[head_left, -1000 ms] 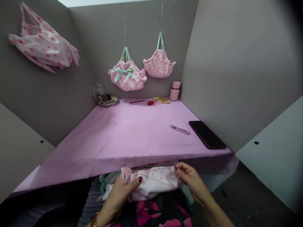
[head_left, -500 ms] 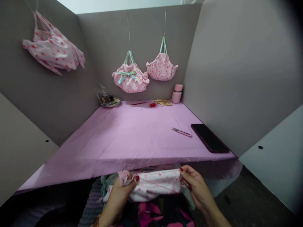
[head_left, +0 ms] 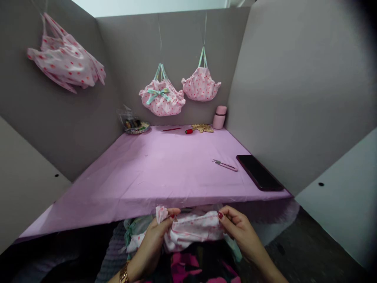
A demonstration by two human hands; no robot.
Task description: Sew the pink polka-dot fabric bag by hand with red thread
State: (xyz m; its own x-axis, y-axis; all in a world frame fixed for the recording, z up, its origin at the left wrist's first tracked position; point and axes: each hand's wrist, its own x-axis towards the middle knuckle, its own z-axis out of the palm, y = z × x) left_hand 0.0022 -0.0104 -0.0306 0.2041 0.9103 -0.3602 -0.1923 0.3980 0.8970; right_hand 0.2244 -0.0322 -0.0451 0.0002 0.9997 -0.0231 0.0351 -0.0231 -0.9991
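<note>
A white cloth with pink dots (head_left: 196, 228) is stretched between my two hands, over the lap and just below the table's front edge. A line of stitching runs along its upper part. My left hand (head_left: 157, 232) pinches the left end between thumb and fingers, with a gathered frill poking up beside the thumb. At the right end, my right hand (head_left: 237, 226) grips the cloth's edge between thumb and fingertips. I cannot make out a needle. Mint-green fabric (head_left: 138, 226) shows behind my left wrist, and more hangs below my right hand.
On the pink-covered table (head_left: 176, 169) lie thread snips (head_left: 225, 165) and a dark phone (head_left: 259, 173). Farther back are a red thread spool (head_left: 189, 131), a red pen-like stick (head_left: 171, 129), a woven basket (head_left: 141, 127) and a pink flask (head_left: 219, 117). Dotted garments (head_left: 163, 98) hang from the grey partition.
My left thumb and fingers have shifted on the cloth, and the frill now stands higher. The cloth is more creased, and my right hand has moved slightly left.
</note>
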